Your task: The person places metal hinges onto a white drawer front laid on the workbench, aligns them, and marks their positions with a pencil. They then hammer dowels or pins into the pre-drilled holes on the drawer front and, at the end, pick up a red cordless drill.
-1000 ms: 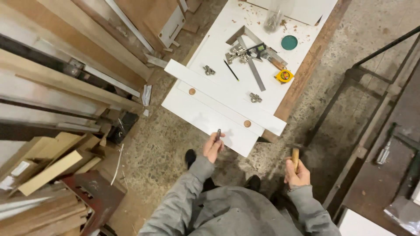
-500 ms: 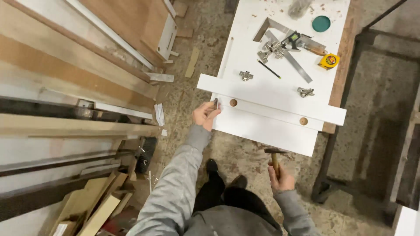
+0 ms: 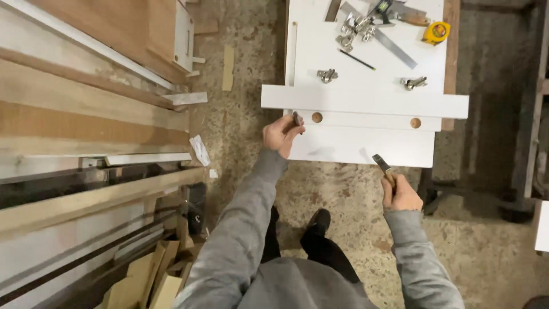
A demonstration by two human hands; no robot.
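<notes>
Left hand (image 3: 280, 134) pinched a small dark pin (image 3: 298, 119) against the white panel (image 3: 366, 146) at frame centre, steadying it upright; right hand (image 3: 403, 194), lower right, gripped a hammer (image 3: 382, 166) ready.

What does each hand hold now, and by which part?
The right hand holds a hammer by its wooden handle. The left hand pinches a small dark metal piece between its fingers at the white panel; what it is cannot be told.

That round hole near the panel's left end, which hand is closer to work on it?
Probably left: the left hand rests at the white panel beside that round hole, pinching a small dark piece. The right hand holds a tool off the panel.
</notes>
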